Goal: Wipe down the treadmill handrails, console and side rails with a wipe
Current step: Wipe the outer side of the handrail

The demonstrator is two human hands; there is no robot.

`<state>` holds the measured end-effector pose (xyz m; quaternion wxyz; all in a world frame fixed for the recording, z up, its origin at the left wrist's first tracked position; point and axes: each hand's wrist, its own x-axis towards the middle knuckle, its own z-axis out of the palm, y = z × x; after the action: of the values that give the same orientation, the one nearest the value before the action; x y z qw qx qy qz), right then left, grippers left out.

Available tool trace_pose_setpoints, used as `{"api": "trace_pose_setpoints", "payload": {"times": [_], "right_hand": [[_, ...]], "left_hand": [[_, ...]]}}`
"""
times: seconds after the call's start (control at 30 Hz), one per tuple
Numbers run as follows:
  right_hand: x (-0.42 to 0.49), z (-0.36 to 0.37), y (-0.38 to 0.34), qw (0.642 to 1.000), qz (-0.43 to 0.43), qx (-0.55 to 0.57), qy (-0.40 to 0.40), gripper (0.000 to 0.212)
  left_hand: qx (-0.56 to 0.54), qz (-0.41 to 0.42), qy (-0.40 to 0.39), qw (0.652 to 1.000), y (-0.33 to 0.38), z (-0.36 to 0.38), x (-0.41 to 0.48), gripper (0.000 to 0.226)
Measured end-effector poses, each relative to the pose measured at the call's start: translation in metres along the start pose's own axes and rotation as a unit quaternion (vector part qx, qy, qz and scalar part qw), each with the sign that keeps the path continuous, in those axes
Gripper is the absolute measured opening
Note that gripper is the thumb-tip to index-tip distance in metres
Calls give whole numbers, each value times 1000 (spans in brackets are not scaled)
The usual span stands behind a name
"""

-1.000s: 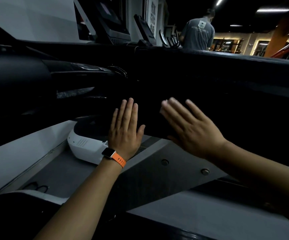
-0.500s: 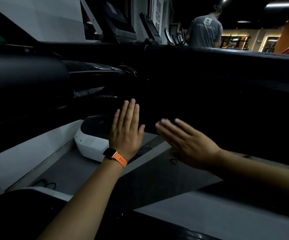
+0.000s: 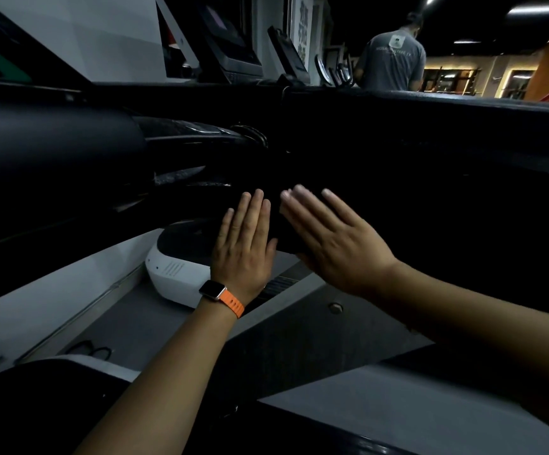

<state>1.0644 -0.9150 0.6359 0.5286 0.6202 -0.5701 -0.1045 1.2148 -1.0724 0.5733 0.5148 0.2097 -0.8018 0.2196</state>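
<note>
My left hand [image 3: 243,249], with a watch on an orange strap at the wrist, lies flat with straight fingers against a dark treadmill surface [image 3: 398,198]. Just to its right, my right hand [image 3: 335,244] is also flat with straight, spread fingers against the same black panel. No wipe shows in either hand; anything under the palms is hidden. A thick black handrail [image 3: 53,142] runs in from the left above the hands. The scene is very dark.
A white and black motor cover [image 3: 174,270] sits low behind my left hand, on a grey floor strip. Grey side rails [image 3: 398,405] lie below my arms. Other treadmill consoles [image 3: 227,44] stand at the back. A person in a grey shirt [image 3: 391,57] stands far off.
My right hand dipped lower half a second ago and has now risen back up, closer to my left hand. My left hand has stayed nearly in place.
</note>
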Motion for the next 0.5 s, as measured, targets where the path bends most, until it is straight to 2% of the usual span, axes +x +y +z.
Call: {"api": "trace_pose_setpoints", "payload": {"times": [0.07,0.13,0.2,0.37,0.5], "right_hand": [[-1,3,-6,1000,-11,-17,-2,87],[-13,9,-18,996,-60,-57,-19,94],[-20,10,-18,994,-77,-70,-38,92],[-41,-1,-1,999,-9,11,-29,81],[-20,-13,13,999,47,10,-6,80]], "left_hand": [[-4,0,-3,1000,1,-1,0,65],[-4,6,-8,1000,-1,-1,0,66],[1,9,-13,1000,-2,-1,1,68],[7,5,-19,1000,1,-2,2,70],[-2,5,-8,1000,9,-3,12,68]]}}
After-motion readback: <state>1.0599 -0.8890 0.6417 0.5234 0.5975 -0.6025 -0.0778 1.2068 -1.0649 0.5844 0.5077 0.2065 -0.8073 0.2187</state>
